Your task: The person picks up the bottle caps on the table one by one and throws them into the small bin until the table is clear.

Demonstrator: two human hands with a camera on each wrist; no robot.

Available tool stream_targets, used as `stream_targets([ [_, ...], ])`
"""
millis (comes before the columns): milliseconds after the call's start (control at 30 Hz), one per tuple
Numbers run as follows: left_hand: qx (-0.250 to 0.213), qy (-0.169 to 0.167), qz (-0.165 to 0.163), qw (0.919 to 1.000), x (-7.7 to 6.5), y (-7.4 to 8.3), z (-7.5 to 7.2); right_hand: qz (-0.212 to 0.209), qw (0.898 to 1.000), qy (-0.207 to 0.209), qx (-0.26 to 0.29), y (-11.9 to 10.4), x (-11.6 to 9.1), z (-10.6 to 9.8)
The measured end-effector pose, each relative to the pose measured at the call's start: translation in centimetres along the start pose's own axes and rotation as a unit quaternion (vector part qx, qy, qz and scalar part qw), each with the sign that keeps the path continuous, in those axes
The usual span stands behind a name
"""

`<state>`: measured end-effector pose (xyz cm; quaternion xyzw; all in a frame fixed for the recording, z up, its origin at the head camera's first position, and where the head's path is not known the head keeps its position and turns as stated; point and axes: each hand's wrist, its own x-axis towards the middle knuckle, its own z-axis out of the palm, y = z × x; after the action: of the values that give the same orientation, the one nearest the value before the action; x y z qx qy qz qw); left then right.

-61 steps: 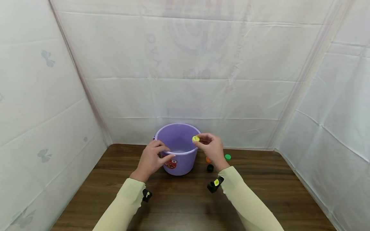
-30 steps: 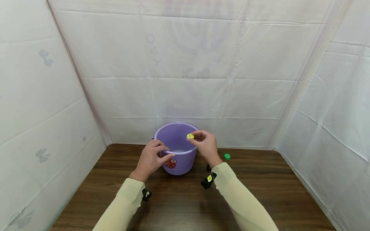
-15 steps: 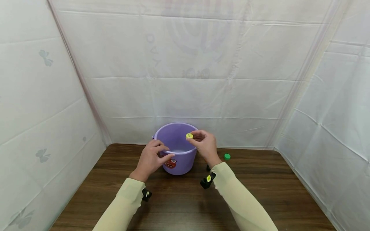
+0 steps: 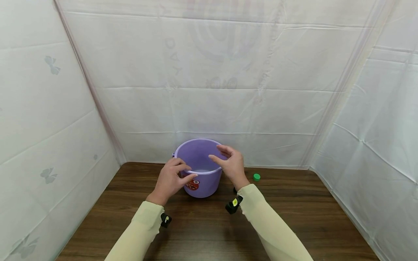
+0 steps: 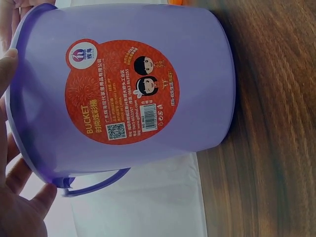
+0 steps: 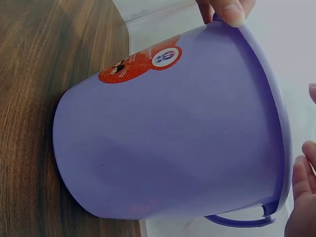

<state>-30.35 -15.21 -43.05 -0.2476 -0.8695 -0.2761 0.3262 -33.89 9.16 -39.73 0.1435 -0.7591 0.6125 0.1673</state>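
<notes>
A purple bucket (image 4: pixel 204 185) with a red label (image 5: pixel 123 91) stands upright on the wooden table. My left hand (image 4: pixel 170 178) holds its near left rim, thumb outside and fingers over the edge. Over the right side of the rim hovers my right hand (image 4: pixel 232 165), its thumb and fingers spread apart with nothing between them. The right wrist view shows that hand's fingers (image 6: pixel 303 180) beside the rim. The near wall and hands hide part of the bucket's inside, and no yellow cap is visible there.
A green bottle cap (image 4: pixel 256 177) lies on the table right of the bucket. Something black (image 4: pixel 235 190) shows partly behind my right wrist. A bit of orange (image 5: pixel 176 2) peeks past the bucket. White sheeting (image 4: pixel 209 108) encloses the table's back and sides.
My right hand moved left over the bucket with a yellow cap, then let it go in the last half second; the cap is out of sight. My left hand stayed on the rim.
</notes>
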Motion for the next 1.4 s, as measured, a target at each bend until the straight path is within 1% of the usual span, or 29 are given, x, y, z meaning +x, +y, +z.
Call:
stream_targets([
  [200,0.0,0.001,0.002,1.0,0.0,0.1,-0.1,-0.01,1.0,0.001,-0.005,0.1,-0.2,-0.1],
  [367,-0.002,-0.002,-0.002,1.0,-0.1,0.0,0.0,-0.002,1.0,0.001,-0.01,0.1,-0.2,-0.2],
  [567,-0.006,-0.002,0.0,1.0,0.0,0.0,0.0,0.005,1.0,0.003,0.001,0.4,-0.2,-0.5],
  [767,-0.008,-0.003,-0.004,1.0,0.0,0.0,0.0,0.01,1.0,0.006,0.016,1.2,-0.4,-1.2],
  [900,-0.01,-0.003,-0.004,0.9999,0.1,0.1,0.0,0.013,1.0,0.004,0.003,1.3,-0.6,-1.9],
  [1033,-0.011,0.0,-0.002,0.9999,0.1,0.1,0.0,0.014,1.0,0.005,0.003,1.7,-0.8,-2.5],
  [1200,-0.013,0.002,0.0,0.9999,0.0,0.1,-0.1,0.012,1.0,0.01,0.015,2.2,-0.9,-2.9],
  [1400,-0.01,-0.001,-0.004,0.9999,0.0,0.0,-0.1,0.008,1.0,0.025,0.014,2.8,-1.4,-3.4],
])
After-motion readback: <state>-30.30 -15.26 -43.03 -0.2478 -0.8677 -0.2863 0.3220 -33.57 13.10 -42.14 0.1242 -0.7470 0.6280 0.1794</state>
